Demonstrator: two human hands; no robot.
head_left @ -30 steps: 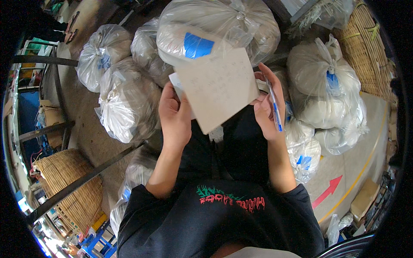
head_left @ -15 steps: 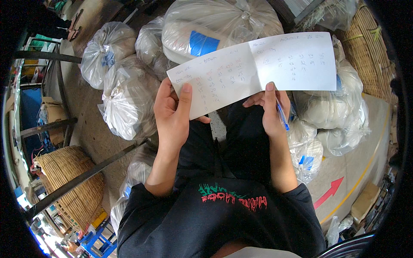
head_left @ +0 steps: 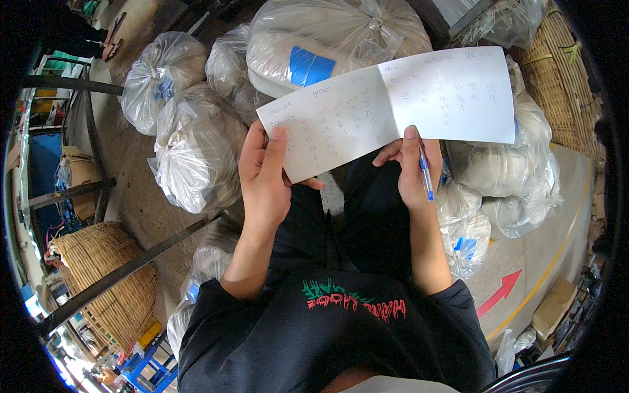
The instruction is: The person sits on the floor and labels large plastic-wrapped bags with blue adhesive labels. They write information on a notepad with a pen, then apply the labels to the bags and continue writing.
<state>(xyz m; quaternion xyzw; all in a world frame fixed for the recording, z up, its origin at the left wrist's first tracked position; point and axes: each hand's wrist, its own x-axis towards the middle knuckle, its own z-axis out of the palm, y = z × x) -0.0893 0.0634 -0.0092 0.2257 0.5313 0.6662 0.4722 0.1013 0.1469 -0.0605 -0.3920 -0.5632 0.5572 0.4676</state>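
Head: hands (head_left: 265, 183) pinched on paper (head_left: 383, 108)

Both forearms (head_left: 246, 259) angle upward, left hand (head_left: 264, 187) pinching, thumb (head_left: 276, 143) on top; and there's the right hand (head_left: 413, 182), thumb straight, gripping too!

Against one second ago, the paper (head_left: 367, 108) is unfolded: one blank-looking panel becomes two, handwriting facing the wearer. Its right panel now extends toward two o'clock, covering the upper part of a clear bag (head_left: 488, 167). The thumbs of the left grip (head_left: 263, 177) and right grip (head_left: 413, 170) now rest on the written face. Since half a second ago, the pen (head_left: 426, 173) swings from five toward six o'clock.
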